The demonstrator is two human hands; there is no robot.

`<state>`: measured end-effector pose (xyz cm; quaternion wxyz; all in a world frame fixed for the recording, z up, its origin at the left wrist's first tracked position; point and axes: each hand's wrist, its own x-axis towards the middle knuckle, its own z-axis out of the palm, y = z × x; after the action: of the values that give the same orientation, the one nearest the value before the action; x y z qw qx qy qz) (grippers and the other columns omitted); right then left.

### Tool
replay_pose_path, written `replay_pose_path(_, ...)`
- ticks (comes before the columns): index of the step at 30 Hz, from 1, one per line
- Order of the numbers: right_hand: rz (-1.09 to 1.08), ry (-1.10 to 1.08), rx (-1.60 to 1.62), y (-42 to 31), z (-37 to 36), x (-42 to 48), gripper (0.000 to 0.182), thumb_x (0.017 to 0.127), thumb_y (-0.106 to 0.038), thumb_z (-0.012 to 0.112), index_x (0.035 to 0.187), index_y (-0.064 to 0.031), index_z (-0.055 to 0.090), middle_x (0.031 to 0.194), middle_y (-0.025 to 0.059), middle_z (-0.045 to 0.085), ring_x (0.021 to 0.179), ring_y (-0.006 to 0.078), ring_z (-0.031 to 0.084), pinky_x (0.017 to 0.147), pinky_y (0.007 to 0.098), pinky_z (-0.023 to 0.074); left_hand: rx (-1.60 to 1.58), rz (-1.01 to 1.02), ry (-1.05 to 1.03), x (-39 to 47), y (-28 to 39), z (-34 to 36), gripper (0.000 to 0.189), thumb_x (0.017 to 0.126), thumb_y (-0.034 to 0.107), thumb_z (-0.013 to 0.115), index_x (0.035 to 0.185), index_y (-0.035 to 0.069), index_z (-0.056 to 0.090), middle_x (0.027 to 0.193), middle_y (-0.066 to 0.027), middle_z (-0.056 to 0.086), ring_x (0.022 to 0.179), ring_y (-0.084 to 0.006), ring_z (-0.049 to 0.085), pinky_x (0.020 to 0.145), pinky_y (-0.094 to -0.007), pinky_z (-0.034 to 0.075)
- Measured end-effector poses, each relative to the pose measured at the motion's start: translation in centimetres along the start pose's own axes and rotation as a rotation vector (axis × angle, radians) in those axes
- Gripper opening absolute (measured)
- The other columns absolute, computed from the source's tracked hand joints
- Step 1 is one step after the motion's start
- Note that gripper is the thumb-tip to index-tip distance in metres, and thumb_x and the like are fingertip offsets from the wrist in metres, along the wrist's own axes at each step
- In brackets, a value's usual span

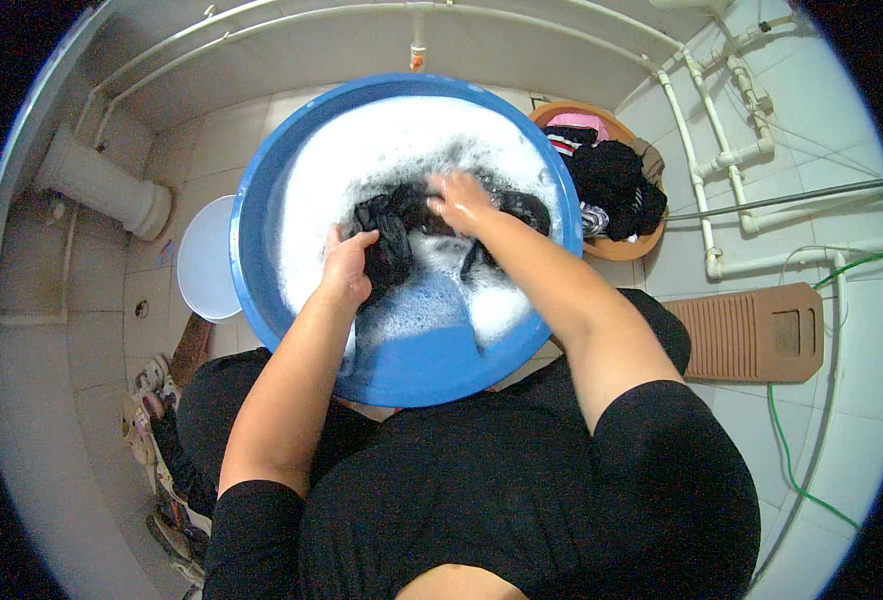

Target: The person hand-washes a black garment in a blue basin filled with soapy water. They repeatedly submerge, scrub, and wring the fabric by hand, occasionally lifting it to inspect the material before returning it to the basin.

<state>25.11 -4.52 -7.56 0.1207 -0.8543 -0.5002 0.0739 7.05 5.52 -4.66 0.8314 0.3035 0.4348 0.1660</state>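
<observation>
A large round blue plastic basin stands before me, with white suds over much of its water. Wet black cloth, probably a garment, lies bunched across its middle, partly under foam. My left hand grips the cloth's left end, the thumb on top and the other fingers largely hidden. Over the middle of the cloth is my right hand, its fingers spread and blurred; whether it touches the fabric is hard to tell. A dark piece of the cloth also shows to the right of my right wrist.
An orange basin heaped with dark clothes stands at the far right. A brown washboard lies to my right, near a green hose. At left are a pale round lid or basin, a white drainpipe and several shoes.
</observation>
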Motion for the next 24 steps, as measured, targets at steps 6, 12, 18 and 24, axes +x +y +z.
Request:
replay_pose_path(6, 0.45, -0.191, 0.153, 2.2, 1.0, 1.7, 0.033, 0.076, -0.028, 0.056, 0.096, -0.0016, 0.058, 0.098, 0.0189, 0.059, 0.09, 0.0317, 0.057, 0.075, 0.0437, 0.0453, -0.011, 0.027, 0.005, 0.8, 0.3, -0.6, 0.05, 0.078, -0.002, 0.049, 0.124, 0.014, 0.037, 0.112, -0.0144, 0.047, 0.093, -0.027, 0.052, 0.072, -0.0395, 0.049)
replay_pose_path(12, -0.126, -0.138, 0.203, -3.2, -0.2, -0.1, 0.041, 0.071, -0.02, 0.054, 0.109, -0.0055, 0.05, 0.115, 0.0155, 0.05, 0.107, 0.029, 0.047, 0.089, 0.0375, 0.0398, 0.114, 0.052, -0.168, -0.3, 0.2, 0.2, 0.055, 0.073, 0.007, 0.063, 0.121, 0.007, 0.037, 0.113, -0.0132, 0.048, 0.099, -0.0229, 0.049, 0.081, -0.036, 0.043)
replay_pose_path(18, -0.063, 0.19, -0.035, -0.5, 2.7, -0.7, 0.051, 0.073, -0.014, 0.056, 0.121, -0.0187, 0.043, 0.121, 0.0111, 0.043, 0.105, 0.0295, 0.047, 0.087, 0.0403, 0.0399, 0.841, 0.396, -0.052, 1.6, -1.8, -0.8, 0.067, 0.065, -0.002, 0.054, 0.129, 0.007, 0.033, 0.115, -0.0128, 0.049, 0.095, -0.0206, 0.051, 0.08, -0.0282, 0.042)
replay_pose_path(24, 0.51, 0.03, 0.282, 0.0, 2.6, 0.7, 0.048, 0.076, -0.022, 0.056, 0.121, -0.0101, 0.044, 0.116, 0.0155, 0.049, 0.105, 0.0327, 0.048, 0.089, 0.0378, 0.0396, 0.571, 0.239, -0.08, 1.4, -1.2, -0.4, 0.067, 0.069, 0.006, 0.057, 0.13, 0.006, 0.03, 0.119, -0.0171, 0.045, 0.101, -0.025, 0.048, 0.086, -0.0311, 0.039)
